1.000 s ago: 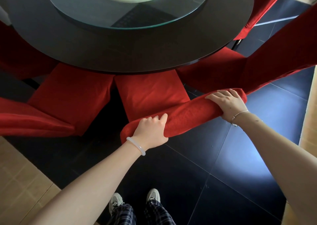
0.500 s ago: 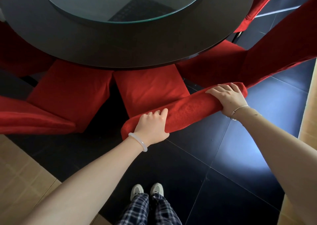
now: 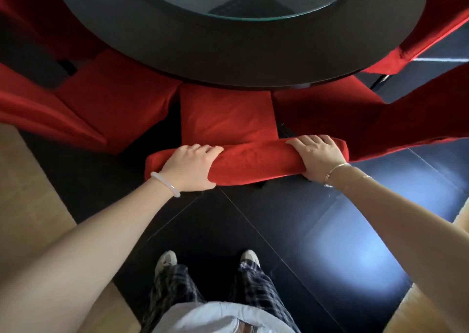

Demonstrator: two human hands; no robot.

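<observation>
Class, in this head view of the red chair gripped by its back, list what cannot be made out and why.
Chair legs: head view, hidden beneath seat and backrest.
Seat front: head view, tucked under the table.
Glass turntable: head view, cut off by the top edge.
Palms of left hand and right hand: head view, pressed against the backrest.

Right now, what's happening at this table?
A person stands gripping the top of a red chair back with both hands: the left hand near its left end, the right hand near its right end. The chair's seat points at the round dark table, its front edge hidden under the rim. Similar red chairs stand on either side.
</observation>
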